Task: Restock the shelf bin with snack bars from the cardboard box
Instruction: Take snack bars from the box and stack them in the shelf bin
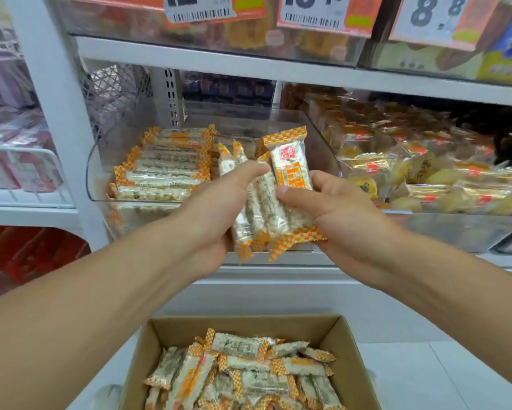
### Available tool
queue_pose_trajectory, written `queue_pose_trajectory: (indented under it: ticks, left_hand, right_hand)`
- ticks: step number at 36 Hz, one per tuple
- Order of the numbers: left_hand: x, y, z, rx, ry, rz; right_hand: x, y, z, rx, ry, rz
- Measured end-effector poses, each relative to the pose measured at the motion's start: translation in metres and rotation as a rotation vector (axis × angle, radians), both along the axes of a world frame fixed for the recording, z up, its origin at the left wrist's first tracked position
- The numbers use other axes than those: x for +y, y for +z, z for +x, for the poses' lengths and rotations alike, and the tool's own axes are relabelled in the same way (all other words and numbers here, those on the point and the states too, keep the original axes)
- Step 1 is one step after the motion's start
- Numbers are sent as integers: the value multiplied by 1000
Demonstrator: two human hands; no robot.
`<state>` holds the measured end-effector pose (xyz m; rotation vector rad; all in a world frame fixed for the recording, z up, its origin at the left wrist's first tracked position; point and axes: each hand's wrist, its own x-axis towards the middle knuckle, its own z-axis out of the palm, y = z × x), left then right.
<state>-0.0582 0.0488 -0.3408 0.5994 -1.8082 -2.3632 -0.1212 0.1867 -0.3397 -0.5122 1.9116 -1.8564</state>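
Snack bars (266, 199) — fingers of left hand (216, 214) and right hand (337, 214) clamped round them.

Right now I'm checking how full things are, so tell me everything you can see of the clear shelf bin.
The clear shelf bin looks like transparent plastic with rounded front corners, sitting on a white shelf. Its left half holds neat stacked rows of snack bars in orange-checkered wrappers; the right half looks mostly unfilled. Both hands hold a bundle of bars just in front of it, not touching it.
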Motion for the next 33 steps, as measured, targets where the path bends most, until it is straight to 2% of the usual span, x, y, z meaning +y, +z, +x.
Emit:
queue_pose_trajectory:
  ticks: [3,7,10,15,17,21,23,26,30,33]
  left_hand:
    - [8,1,4,31,-37,3]
    - [9,-2,3,33,58,-2]
    - [6,1,2,63,103,51]
    - [8,1,1,51,98,95]
    - [10,0,1,48,80,130]
    - [12,3,1,75,6,202]
    - [11,8,3,108,-35,261]
    - [10,12,5,119,-52,339]
    - [11,9,5,123,-38,276]
    - [12,8,4,136,-18,246]
  right_hand:
    - [3,-3,-2,93,2,48]
    - [1,-4,-5,265,-28,139]
    - [0,-3,-4,261,-28,245]
    - [4,5,2,330,189,394]
    - [5,9,5,347,318,379]
    - [17,4,-1,516,411,494]
    - [20,4,-3,587,394,536]
    - [22,2,-7,639,308,481]
    - [25,0,-13,579,226,393]
    - [25,3,-14,719,154,400]
